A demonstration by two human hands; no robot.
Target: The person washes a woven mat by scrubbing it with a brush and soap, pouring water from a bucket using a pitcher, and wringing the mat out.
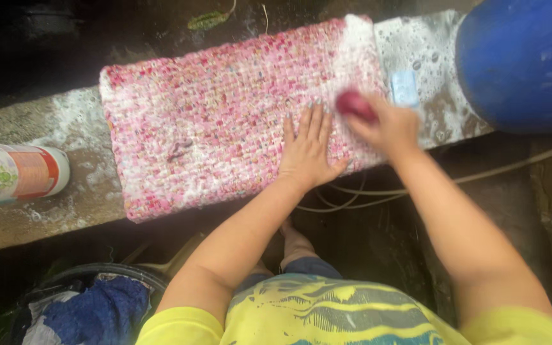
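Head view: a pink woven mat (237,115) lies soapy across a concrete ledge (46,191) in mid-frame. The left hand (308,147) presses flat on it, fingers spread. The right hand (388,128) grips a dark red brush (356,105) at the mat's right end, near a blue soap bar (405,87).

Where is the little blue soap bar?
In the head view, the blue soap bar lies on the sudsy concrete ledge, between the pink woven mat and the blue barrel.

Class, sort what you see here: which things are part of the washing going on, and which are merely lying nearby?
In use: pink woven mat, red brush in right hand, left hand pressing mat, blue soap bar.
Lying about: white bottle, blue barrel, hose, basin of clothes.
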